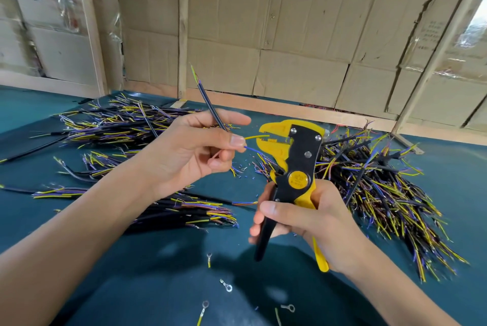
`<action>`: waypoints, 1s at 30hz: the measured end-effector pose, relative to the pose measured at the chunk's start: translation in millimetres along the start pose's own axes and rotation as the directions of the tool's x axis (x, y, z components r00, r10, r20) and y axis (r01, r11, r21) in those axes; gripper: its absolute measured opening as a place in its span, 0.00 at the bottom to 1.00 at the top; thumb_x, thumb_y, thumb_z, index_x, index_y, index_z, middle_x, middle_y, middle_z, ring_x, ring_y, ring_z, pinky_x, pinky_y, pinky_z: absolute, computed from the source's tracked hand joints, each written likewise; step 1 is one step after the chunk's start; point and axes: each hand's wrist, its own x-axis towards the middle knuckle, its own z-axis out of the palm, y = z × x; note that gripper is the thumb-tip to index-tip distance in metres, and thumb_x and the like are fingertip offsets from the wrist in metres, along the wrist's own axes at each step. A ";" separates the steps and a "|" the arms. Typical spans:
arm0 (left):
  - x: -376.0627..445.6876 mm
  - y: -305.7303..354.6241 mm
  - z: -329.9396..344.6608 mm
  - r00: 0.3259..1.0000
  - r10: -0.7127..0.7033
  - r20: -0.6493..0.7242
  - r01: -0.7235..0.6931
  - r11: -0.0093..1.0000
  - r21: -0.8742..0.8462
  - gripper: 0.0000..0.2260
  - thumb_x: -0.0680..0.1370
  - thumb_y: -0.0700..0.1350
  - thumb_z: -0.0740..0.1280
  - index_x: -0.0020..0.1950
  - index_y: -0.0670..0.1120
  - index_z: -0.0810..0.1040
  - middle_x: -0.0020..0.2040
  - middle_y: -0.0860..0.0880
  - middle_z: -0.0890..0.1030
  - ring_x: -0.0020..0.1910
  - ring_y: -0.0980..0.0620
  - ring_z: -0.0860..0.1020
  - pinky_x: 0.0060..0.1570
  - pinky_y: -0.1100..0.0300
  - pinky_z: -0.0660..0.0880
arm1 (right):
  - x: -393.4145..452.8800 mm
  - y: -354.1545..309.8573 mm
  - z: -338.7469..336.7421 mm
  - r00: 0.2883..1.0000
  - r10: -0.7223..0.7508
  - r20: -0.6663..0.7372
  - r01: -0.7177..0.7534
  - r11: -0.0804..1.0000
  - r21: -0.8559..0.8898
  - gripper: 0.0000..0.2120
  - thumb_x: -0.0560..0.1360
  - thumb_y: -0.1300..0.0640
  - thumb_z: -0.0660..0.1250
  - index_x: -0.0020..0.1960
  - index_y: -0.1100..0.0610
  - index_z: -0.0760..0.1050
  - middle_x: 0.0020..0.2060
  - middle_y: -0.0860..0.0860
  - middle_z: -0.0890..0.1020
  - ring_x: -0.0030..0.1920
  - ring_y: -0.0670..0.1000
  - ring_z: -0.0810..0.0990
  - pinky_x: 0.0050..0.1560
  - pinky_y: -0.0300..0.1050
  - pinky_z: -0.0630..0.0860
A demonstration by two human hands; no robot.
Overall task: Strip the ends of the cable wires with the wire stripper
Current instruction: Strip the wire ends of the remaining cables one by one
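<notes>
Yellow and black, the wire stripper (292, 167) stands upright in your right hand (311, 225), whose fingers are wrapped round both handles; the handles look partly squeezed, though you cannot tell how far the head has closed. Just left of the stripper, your left hand (192, 151) pinches a black cable (210, 109) between thumb and fingers, its far end pointing up and away towards the cardboard wall (303, 36). From that pinch a yellow wire (257, 137) reaches right into the stripper's head, and a blue wire (254, 149) hangs free just below it, short of the tool.

So you appear to be on one conductor of this cable, with at least the blue one left. The upper end of the cable shows loose coloured tips; whether those are already bared is too small to tell.

Right of the stripper lies a large heap of cables (382, 188) on the teal mat (461, 194), and left of it several more bundles (126, 123). Which pile is finished cannot be read from here, so judge the job as far from done. Below the stripper, a few ring terminals (227, 286) lie scattered on the mat.
</notes>
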 end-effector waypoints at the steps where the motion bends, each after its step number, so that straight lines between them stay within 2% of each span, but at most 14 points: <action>1: 0.2 -0.4 0.2 1.000 -0.006 -0.003 0.006 1.000 -0.003 0.12 0.68 0.33 0.69 0.47 0.45 0.86 0.29 0.47 0.78 0.26 0.54 0.71 0.26 0.64 0.66 | 0.0 0.1 0.4 1.000 0.003 -0.002 -0.003 1.000 -0.002 0.04 0.72 0.65 0.71 0.43 0.58 0.83 0.36 0.61 0.82 0.38 0.63 0.84 0.43 0.57 0.82; 6: 0.5 0.5 0.2 1.000 -0.020 -0.014 0.020 1.000 -0.015 0.13 0.66 0.32 0.73 0.47 0.44 0.86 0.31 0.45 0.79 0.26 0.54 0.71 0.26 0.64 0.65 | -0.3 -0.1 1.6 1.000 0.002 -0.007 -0.002 1.000 -0.011 0.03 0.72 0.64 0.71 0.43 0.58 0.83 0.36 0.61 0.81 0.38 0.62 0.83 0.43 0.57 0.82; 11: 2.0 2.5 0.4 0.999 -0.011 -0.038 0.010 0.999 -0.045 0.13 0.65 0.33 0.73 0.47 0.45 0.86 0.30 0.47 0.78 0.27 0.54 0.71 0.27 0.64 0.64 | -0.6 -0.7 1.0 1.000 -0.021 -0.007 0.021 1.000 -0.010 0.04 0.73 0.65 0.70 0.43 0.59 0.83 0.36 0.61 0.81 0.38 0.63 0.83 0.42 0.54 0.82; 16: 4.3 4.0 -1.0 0.993 -0.010 -0.117 -0.003 0.994 -0.109 0.11 0.69 0.33 0.70 0.44 0.47 0.86 0.30 0.48 0.77 0.27 0.55 0.71 0.27 0.65 0.65 | -0.6 0.5 -0.3 0.999 -0.030 -0.032 0.030 1.000 0.001 0.03 0.73 0.65 0.70 0.43 0.59 0.82 0.37 0.62 0.81 0.38 0.63 0.84 0.41 0.52 0.82; 19: 4.0 5.4 -1.0 0.992 -0.012 -0.122 -0.004 0.991 -0.131 0.11 0.67 0.33 0.72 0.44 0.47 0.86 0.30 0.49 0.77 0.27 0.56 0.71 0.27 0.65 0.66 | -0.7 1.9 0.1 0.999 -0.032 -0.026 0.032 0.999 -0.009 0.01 0.73 0.65 0.70 0.43 0.62 0.81 0.37 0.63 0.81 0.38 0.63 0.84 0.41 0.52 0.82; 26: 2.5 5.6 3.0 0.988 -0.022 -0.150 -0.011 0.976 -0.218 0.09 0.70 0.35 0.68 0.43 0.47 0.85 0.32 0.50 0.77 0.28 0.58 0.71 0.26 0.66 0.66 | -1.0 2.6 1.6 0.999 -0.031 -0.034 0.030 1.000 -0.008 0.01 0.72 0.64 0.71 0.42 0.62 0.80 0.37 0.62 0.81 0.38 0.63 0.84 0.41 0.50 0.82; 30: 1.9 6.2 4.5 0.988 -0.013 -0.155 -0.018 0.981 -0.191 0.09 0.70 0.35 0.69 0.43 0.47 0.85 0.31 0.49 0.78 0.28 0.57 0.71 0.26 0.66 0.66 | -1.2 2.2 1.5 0.999 -0.032 -0.034 0.031 0.999 -0.015 0.01 0.73 0.65 0.70 0.42 0.63 0.80 0.37 0.62 0.81 0.38 0.63 0.84 0.41 0.49 0.82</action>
